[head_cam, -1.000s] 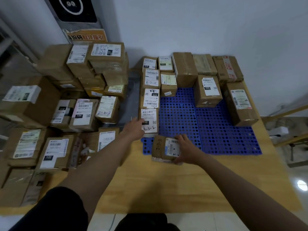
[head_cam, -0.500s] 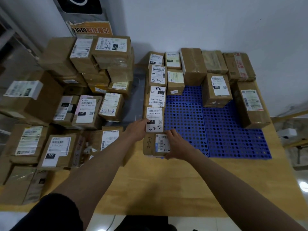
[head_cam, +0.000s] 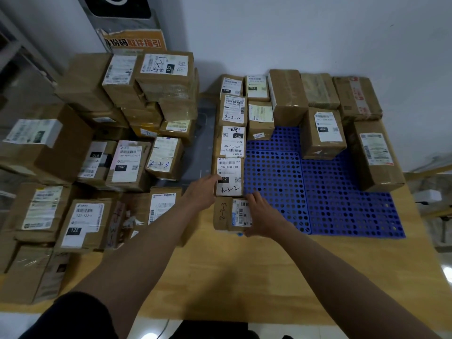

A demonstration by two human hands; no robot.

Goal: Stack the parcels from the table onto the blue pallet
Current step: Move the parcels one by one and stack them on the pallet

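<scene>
head view: eleven parcels on blue pallet (head_cam: 318, 192), five down left column. right hand (head_cam: 263, 216) grips nearest parcel (head_cam: 226, 214) (marked 2-3-3) at pallet's near-left corner; left hand (head_cam: 203, 192), fingers straight, touches 4-3-2 parcel (head_cam: 230, 177).

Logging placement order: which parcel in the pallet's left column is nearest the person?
The parcel marked 2-3-3, at the near end of the column, just below the 4-3-2 parcel. The right hand holds it; the left hand touches 4-3-2.
</scene>
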